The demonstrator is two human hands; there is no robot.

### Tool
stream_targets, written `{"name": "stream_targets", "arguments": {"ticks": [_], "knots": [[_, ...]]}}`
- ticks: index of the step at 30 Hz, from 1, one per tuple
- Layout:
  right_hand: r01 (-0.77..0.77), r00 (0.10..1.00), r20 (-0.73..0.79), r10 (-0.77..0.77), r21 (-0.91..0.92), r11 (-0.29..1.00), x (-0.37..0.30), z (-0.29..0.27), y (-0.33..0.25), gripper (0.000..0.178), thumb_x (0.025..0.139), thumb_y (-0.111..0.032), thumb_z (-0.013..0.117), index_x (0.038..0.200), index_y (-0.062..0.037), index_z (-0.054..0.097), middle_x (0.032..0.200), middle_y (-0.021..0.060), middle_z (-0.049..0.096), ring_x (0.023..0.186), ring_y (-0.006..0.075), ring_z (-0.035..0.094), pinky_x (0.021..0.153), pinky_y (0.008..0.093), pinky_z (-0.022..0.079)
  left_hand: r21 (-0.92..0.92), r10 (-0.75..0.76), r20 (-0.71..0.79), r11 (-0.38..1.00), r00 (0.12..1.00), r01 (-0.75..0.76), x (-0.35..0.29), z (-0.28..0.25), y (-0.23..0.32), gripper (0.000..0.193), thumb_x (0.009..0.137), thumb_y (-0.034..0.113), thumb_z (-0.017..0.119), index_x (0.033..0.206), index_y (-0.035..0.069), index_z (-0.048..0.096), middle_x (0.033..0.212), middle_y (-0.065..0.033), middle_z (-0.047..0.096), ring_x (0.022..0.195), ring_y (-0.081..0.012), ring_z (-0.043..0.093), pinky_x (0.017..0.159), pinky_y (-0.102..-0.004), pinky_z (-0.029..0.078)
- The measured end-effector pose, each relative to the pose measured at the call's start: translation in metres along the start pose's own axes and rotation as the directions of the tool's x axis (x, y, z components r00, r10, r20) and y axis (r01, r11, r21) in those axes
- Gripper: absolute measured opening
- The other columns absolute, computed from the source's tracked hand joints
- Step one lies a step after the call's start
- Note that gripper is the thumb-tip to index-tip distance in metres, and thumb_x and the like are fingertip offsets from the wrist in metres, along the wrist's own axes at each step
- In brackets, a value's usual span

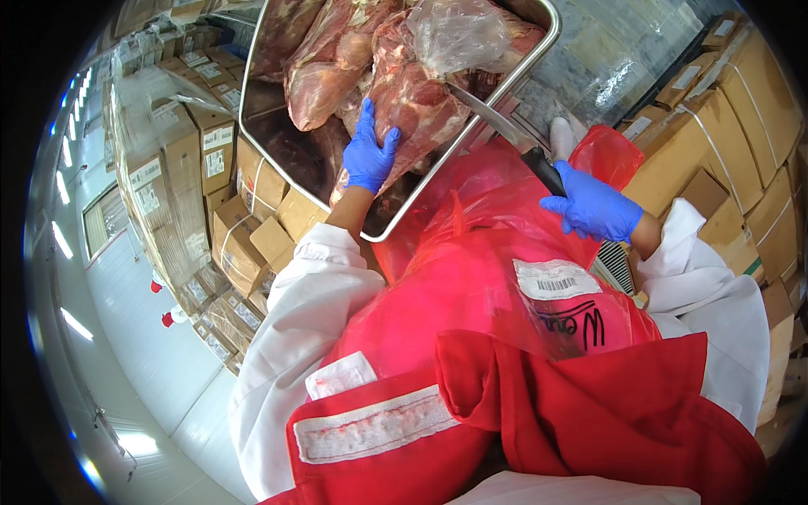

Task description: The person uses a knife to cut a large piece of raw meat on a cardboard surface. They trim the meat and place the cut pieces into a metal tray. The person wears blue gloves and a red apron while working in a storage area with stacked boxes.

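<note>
Large raw cuts of meat (328, 80) fill a deep metal tray (551, 29) in front of me. My left hand (370, 151), in a blue glove, lies with fingers spread on the nearest cut (417, 105). In my blue-gloved right hand (596, 202) is a knife (501, 119), gripped by its black handle. Its blade points up and left, and the tip is at the right side of that cut. Crumpled clear plastic film (459, 35) lies over the meat at the back.
I wear a red plastic apron (454, 311) over white sleeves. Stacked cardboard boxes (715, 109) stand close on the right, and wrapped box stacks (168, 168) on the left. Grey tiled floor (623, 55) shows beyond the tray. A white boot (561, 135) is below the knife.
</note>
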State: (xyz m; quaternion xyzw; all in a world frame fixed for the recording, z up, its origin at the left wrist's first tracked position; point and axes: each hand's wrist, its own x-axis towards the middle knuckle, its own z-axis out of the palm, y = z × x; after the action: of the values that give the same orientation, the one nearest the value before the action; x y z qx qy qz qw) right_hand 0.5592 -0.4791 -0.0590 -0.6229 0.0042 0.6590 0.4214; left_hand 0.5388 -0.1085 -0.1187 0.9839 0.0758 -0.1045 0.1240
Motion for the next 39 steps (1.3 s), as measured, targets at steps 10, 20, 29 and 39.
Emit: {"name": "stream_targets", "arguments": {"ticks": [10,20,29,39], "knots": [[0.273,0.920,-0.314,-0.234,0.085,0.958,0.049,0.061,0.050,0.034,0.090,-0.023,0.054,0.106,0.0001,0.034,0.070,0.0174,0.051,0.053,0.0232,0.053,0.049,0.0369,0.043,-0.010,-0.062,0.077,0.998,0.995,0.063,-0.001,-0.006,0.006,0.082,0.080,0.054,0.053,0.142,0.010,0.022,0.121,-0.0226,0.052,0.095,-0.0391,0.059,0.077,-0.0435,0.048],[0.381,0.870,-0.371,-0.324,0.089,0.920,0.079,0.073,0.062,0.035,0.090,-0.025,0.053,0.109,-0.0027,0.034,0.067,0.0160,0.054,0.053,0.0241,0.055,0.045,0.0378,0.042,-0.048,-0.022,0.102,0.998,0.995,0.027,0.005,-0.004,-0.012,0.084,0.080,0.057,0.051,0.142,0.010,0.020,0.127,-0.0239,0.047,0.099,-0.0402,0.057,0.084,-0.0426,0.045],[-0.035,0.999,0.016,0.034,0.065,0.997,-0.021,-0.013,-0.028,0.027,0.088,-0.023,0.053,0.107,-0.0101,0.038,0.054,0.0065,0.051,0.033,0.0118,0.043,0.027,0.0262,0.034,-0.165,0.380,0.097,0.918,0.920,-0.361,0.130,-0.032,0.037,0.099,0.071,0.057,0.062,0.145,0.020,0.006,0.145,-0.0152,0.026,0.134,-0.0382,0.021,0.104,-0.0582,0.019],[-0.026,0.994,-0.104,0.035,0.078,0.997,0.006,0.010,-0.025,0.049,0.089,-0.028,0.054,0.129,-0.0116,0.031,0.055,0.0072,0.051,0.036,0.0133,0.045,0.030,0.0280,0.033,0.151,0.429,0.675,0.716,0.600,-0.682,0.216,0.025,0.104,0.049,0.080,0.029,0.055,0.126,0.017,0.048,0.117,-0.0176,0.055,0.106,-0.0347,0.054,0.092,-0.0431,0.043]]}}
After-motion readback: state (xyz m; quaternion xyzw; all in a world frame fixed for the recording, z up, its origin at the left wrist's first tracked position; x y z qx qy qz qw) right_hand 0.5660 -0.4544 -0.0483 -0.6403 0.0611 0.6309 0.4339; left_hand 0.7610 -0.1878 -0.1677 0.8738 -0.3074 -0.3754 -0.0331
